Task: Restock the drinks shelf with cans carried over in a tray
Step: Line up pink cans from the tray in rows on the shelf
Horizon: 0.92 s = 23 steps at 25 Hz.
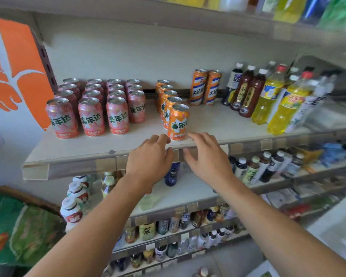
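- Shelf (128, 150) front edge carries the orange can (178, 122), heading its row.
- Left hand (150, 158) and right hand (206, 154) flank it, fingers relaxed, holding nothing.
- Recommend squaring label forward, flush behind the edge.

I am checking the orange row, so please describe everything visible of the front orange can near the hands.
The front orange metal drink can stands upright near the shelf's front edge, heading a single-file row of orange cans. It has a silver top, green characters on a white patch, and looks intact. Both hands hover just before it; whether the fingertips touch it is unclear.
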### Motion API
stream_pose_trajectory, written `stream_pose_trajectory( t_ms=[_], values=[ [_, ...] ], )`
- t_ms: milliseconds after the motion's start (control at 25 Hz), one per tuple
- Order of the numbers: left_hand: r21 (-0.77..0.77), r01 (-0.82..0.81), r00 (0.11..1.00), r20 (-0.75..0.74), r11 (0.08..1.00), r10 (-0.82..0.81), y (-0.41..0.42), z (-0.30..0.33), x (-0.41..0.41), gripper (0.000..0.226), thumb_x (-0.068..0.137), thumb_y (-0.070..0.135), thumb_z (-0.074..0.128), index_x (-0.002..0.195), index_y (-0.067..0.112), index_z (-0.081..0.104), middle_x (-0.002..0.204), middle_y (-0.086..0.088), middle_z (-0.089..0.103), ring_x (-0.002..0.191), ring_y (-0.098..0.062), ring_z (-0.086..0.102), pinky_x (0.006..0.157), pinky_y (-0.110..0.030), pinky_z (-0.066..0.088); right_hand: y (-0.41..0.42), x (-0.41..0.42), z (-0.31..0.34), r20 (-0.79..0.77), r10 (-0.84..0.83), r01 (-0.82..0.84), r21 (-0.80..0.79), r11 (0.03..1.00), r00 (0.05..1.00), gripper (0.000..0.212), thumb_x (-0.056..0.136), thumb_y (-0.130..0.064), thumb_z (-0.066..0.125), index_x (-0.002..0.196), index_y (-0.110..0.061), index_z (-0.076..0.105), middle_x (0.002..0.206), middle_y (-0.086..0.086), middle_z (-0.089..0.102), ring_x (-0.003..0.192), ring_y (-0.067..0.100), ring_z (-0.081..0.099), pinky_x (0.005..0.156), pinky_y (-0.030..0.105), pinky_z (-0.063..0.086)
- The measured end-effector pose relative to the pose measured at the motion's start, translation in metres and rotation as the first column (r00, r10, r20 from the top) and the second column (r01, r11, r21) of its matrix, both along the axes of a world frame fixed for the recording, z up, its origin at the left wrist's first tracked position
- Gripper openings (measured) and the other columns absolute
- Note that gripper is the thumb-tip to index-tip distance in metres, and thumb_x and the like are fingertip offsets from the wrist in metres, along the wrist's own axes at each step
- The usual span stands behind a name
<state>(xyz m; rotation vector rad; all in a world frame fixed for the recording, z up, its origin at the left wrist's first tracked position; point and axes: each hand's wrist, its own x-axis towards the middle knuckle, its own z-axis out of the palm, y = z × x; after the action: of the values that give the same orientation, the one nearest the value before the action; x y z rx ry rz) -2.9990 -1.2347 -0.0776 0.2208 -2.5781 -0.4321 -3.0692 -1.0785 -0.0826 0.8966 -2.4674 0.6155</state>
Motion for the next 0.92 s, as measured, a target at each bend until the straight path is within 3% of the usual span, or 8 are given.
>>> stream_pose_trajectory(
  t_ms=[240, 400, 520, 760, 920],
  values=[
    [-0.004, 0.297, 0.955, 0.02, 0.955, -0.297, 0.129, -0.008, -0.064, 0.027, 0.097, 0.034, 0.044, 0.119, 0.022, 0.053, 0.118, -0.001, 0.06, 0.1, -0.031, 0.061, 0.073, -0.04, 0.051, 0.148, -0.02, -0.022, 0.033, -0.298, 0.297, 0.041, 0.954, 0.954, 0.04, 0.096, -0.036, 0.054, 0.13, -0.014, 0.053, 0.125, 0.004, 0.057, 0.118, 0.022, 0.052, 0.087, 0.035, 0.048],
    [-0.016, 0.461, 0.887, 0.039, 0.887, -0.461, 0.223, -0.021, -0.098, 0.028, 0.097, 0.036, 0.041, 0.119, 0.023, 0.052, 0.112, -0.002, 0.063, 0.097, -0.032, 0.063, 0.065, -0.036, 0.047, 0.246, -0.019, -0.039, 0.12, -0.441, 0.432, 0.093, 0.897, 0.889, 0.041, 0.098, -0.037, 0.05, 0.134, -0.017, 0.05, 0.126, 0.002, 0.054, 0.117, 0.021, 0.051, 0.08, 0.032, 0.047],
    [0.033, 0.6, 0.796, 0.084, 0.8, -0.6, 0.296, -0.035, -0.113, 0.03, 0.097, 0.035, 0.041, 0.122, 0.022, 0.052, 0.116, -0.001, 0.061, 0.1, -0.029, 0.062, 0.069, -0.041, 0.053, 0.319, -0.012, -0.061, 0.202, -0.559, 0.549, 0.108, 0.829, 0.804, 0.04, 0.097, -0.036, 0.051, 0.133, -0.018, 0.051, 0.127, 0.002, 0.054, 0.117, 0.022, 0.051, 0.084, 0.034, 0.046],
    [0.076, 0.716, 0.682, 0.137, 0.694, -0.718, 0.417, -0.068, -0.134, 0.028, 0.097, 0.037, 0.041, 0.118, 0.023, 0.054, 0.117, 0.004, 0.06, 0.099, -0.024, 0.061, 0.071, -0.035, 0.05, 0.433, 0.0, -0.109, 0.349, -0.68, 0.69, 0.118, 0.714, 0.645, 0.039, 0.096, -0.036, 0.053, 0.132, -0.019, 0.053, 0.127, 0.004, 0.057, 0.117, 0.023, 0.054, 0.088, 0.037, 0.049],
    [0.162, 0.787, 0.569, 0.18, 0.595, -0.802, 0.492, -0.094, -0.136, 0.028, 0.096, 0.036, 0.043, 0.119, 0.024, 0.054, 0.116, 0.003, 0.061, 0.099, -0.025, 0.062, 0.074, -0.042, 0.054, 0.503, 0.017, -0.135, 0.399, -0.775, 0.793, 0.164, 0.586, 0.49, 0.036, 0.093, -0.034, 0.056, 0.125, -0.018, 0.055, 0.12, 0.007, 0.059, 0.108, 0.028, 0.058, 0.078, 0.037, 0.049]
  ],
)
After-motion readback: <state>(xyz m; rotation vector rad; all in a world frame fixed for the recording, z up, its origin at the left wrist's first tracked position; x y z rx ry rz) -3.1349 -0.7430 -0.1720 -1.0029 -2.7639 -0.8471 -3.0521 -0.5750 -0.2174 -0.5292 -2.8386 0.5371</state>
